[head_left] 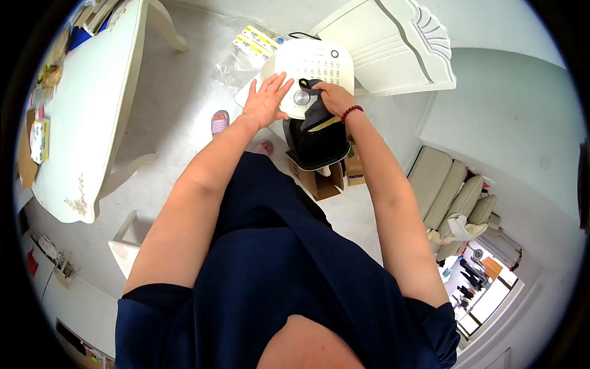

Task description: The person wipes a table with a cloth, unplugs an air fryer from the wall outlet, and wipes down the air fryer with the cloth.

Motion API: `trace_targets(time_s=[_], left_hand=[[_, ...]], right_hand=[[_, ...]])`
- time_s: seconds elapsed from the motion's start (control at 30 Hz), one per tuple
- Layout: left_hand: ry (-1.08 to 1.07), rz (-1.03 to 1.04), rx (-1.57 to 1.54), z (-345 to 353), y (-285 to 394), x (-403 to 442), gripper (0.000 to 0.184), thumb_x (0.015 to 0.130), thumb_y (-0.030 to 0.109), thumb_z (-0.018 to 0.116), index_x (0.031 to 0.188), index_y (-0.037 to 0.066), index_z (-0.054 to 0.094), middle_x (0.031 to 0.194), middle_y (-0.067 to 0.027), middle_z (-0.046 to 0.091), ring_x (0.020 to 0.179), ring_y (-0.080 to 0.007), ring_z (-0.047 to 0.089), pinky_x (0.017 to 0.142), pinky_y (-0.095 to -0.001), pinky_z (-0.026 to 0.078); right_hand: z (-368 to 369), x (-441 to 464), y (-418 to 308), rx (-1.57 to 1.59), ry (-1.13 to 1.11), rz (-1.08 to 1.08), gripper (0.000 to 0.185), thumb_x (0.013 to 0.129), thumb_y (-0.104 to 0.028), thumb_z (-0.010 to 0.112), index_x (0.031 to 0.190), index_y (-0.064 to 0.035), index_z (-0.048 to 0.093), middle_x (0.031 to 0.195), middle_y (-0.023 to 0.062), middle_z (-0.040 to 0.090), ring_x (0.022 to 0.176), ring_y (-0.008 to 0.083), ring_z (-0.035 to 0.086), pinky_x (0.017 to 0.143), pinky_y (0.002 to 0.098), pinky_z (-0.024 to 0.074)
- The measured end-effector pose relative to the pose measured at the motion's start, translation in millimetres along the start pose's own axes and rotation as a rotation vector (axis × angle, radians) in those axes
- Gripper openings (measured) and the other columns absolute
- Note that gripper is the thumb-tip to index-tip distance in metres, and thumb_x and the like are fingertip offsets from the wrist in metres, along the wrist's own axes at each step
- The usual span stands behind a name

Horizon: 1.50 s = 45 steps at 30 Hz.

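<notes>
A white appliance (pixel 313 61) with a round silver knob and rows of printed marks on its top stands at the upper middle. Its black drawer (pixel 316 144) sticks out toward me below. My left hand (pixel 267 103) is spread with fingers apart at the appliance's left edge, holding nothing. My right hand (pixel 337 101), with a red bead bracelet at the wrist, grips a dark grey cloth (pixel 316 115) with a yellowish edge. The cloth lies over the appliance's front right, beside the knob, and hangs down over the drawer's upper part.
A white table (pixel 80 104) stands at the left. Behind the appliance are packages in clear plastic (pixel 255 43) and a white carved panel (pixel 387 52). Cardboard boxes (pixel 329 184) sit under the drawer. A beige sofa (pixel 442 184) is at the right.
</notes>
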<state>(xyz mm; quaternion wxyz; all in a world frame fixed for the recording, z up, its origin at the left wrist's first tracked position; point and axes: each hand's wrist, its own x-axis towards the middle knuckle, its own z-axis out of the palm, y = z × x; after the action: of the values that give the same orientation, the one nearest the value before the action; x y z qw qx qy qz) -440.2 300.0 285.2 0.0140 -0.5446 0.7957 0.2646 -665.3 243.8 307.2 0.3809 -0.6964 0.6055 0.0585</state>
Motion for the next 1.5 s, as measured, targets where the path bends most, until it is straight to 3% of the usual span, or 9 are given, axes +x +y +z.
trace_targets(time_s=[0.23, 0.37, 0.57, 0.73, 0.93, 1.1, 1.27, 1.47, 1.5], left_hand=[[0.022, 0.016, 0.005, 4.9, -4.7, 1.2, 0.097, 0.077, 0.044, 0.073, 0.153, 0.024, 0.016, 0.159, 0.0018, 0.011, 0.145, -0.0197, 0.017, 0.116, -0.0551, 0.019], [0.022, 0.012, -0.015, 6.4, -3.2, -0.5, 0.098, 0.076, 0.043, 0.075, 0.153, 0.025, 0.016, 0.159, 0.0018, 0.013, 0.145, -0.0197, 0.017, 0.116, -0.055, 0.019], [0.021, 0.002, -0.038, 5.7, -2.3, 1.9, 0.099, 0.076, 0.042, 0.075, 0.153, 0.027, 0.016, 0.159, 0.0029, 0.014, 0.145, -0.0183, 0.016, 0.117, -0.0545, 0.018], [0.061, 0.02, -0.052, 10.7, -3.7, 2.3, 0.099, 0.074, 0.038, 0.078, 0.152, 0.025, 0.02, 0.158, 0.001, 0.016, 0.144, -0.0195, 0.019, 0.118, -0.05, 0.018], [0.131, 0.085, -0.223, 12.2, -13.0, 6.2, 0.098, 0.068, 0.017, 0.082, 0.15, 0.021, 0.028, 0.156, -0.0031, 0.024, 0.142, -0.0234, 0.025, 0.117, -0.0363, 0.024], [0.175, 0.084, -0.202, 16.2, -13.9, 7.3, 0.099, 0.069, 0.018, 0.081, 0.15, 0.02, 0.025, 0.155, -0.0026, 0.027, 0.141, -0.0225, 0.027, 0.117, -0.0373, 0.025], [0.163, 0.073, -0.191, 9.3, -10.9, 4.4, 0.101, 0.069, 0.024, 0.082, 0.151, 0.02, 0.023, 0.155, -0.0015, 0.027, 0.141, -0.0217, 0.027, 0.117, -0.0378, 0.025], [0.189, 0.097, -0.213, 13.1, -14.2, 5.0, 0.101, 0.069, 0.021, 0.082, 0.151, 0.02, 0.023, 0.155, -0.0017, 0.027, 0.141, -0.0216, 0.028, 0.117, -0.0373, 0.026], [0.191, 0.096, -0.211, 14.2, -14.0, 5.1, 0.1, 0.069, 0.019, 0.082, 0.15, 0.02, 0.024, 0.155, -0.0019, 0.028, 0.141, -0.0218, 0.029, 0.116, -0.0371, 0.026]], right_hand=[[0.9, 16.7, -19.6, -0.026, -0.008, -0.153, 0.033, 0.088, -0.01, 0.041, 0.11, -0.0098, 0.067, 0.111, 0.014, 0.067, 0.107, 0.0311, 0.061, 0.095, 0.0355, 0.0452], [16.1, 5.8, 14.1, 0.078, 0.126, -0.114, 0.034, 0.088, -0.014, 0.043, 0.112, -0.0145, 0.067, 0.111, 0.014, 0.067, 0.106, 0.0323, 0.061, 0.093, 0.0391, 0.0467], [71.8, -57.6, 9.7, 0.064, 0.355, -0.069, 0.033, 0.089, -0.018, 0.047, 0.116, -0.0115, 0.064, 0.106, 0.0166, 0.065, 0.098, 0.0355, 0.062, 0.086, 0.0424, 0.0496], [89.0, -84.8, -30.3, -0.212, 0.243, -0.054, 0.049, 0.088, -0.018, 0.051, 0.135, -0.0083, 0.047, 0.097, 0.0145, 0.062, 0.083, 0.0332, 0.065, 0.068, 0.0447, 0.053], [87.7, -66.5, -54.7, -0.274, 0.196, -0.123, 0.05, 0.088, -0.018, 0.052, 0.136, -0.0055, 0.047, 0.097, 0.0152, 0.064, 0.079, 0.0333, 0.066, 0.067, 0.0431, 0.0535], [86.4, -37.0, -75.5, -0.222, 0.228, -0.077, 0.048, 0.089, -0.02, 0.05, 0.135, -0.0042, 0.048, 0.093, 0.0159, 0.066, 0.079, 0.0347, 0.066, 0.068, 0.0458, 0.0533], [77.9, -84.7, -35.1, -0.245, 0.151, -0.068, 0.051, 0.088, -0.019, 0.05, 0.139, -0.0213, 0.046, 0.092, 0.0128, 0.064, 0.075, 0.0338, 0.065, 0.065, 0.0459, 0.0517], [85.0, -76.6, -32.6, -0.281, 0.152, -0.186, 0.052, 0.088, -0.017, 0.05, 0.14, -0.0197, 0.044, 0.09, 0.0113, 0.063, 0.074, 0.0321, 0.064, 0.063, 0.0446, 0.0516], [88.0, -66.1, -43.1, -0.294, 0.169, -0.187, 0.054, 0.087, -0.017, 0.051, 0.14, -0.0149, 0.043, 0.088, 0.0127, 0.065, 0.073, 0.0339, 0.065, 0.063, 0.0458, 0.0517]])
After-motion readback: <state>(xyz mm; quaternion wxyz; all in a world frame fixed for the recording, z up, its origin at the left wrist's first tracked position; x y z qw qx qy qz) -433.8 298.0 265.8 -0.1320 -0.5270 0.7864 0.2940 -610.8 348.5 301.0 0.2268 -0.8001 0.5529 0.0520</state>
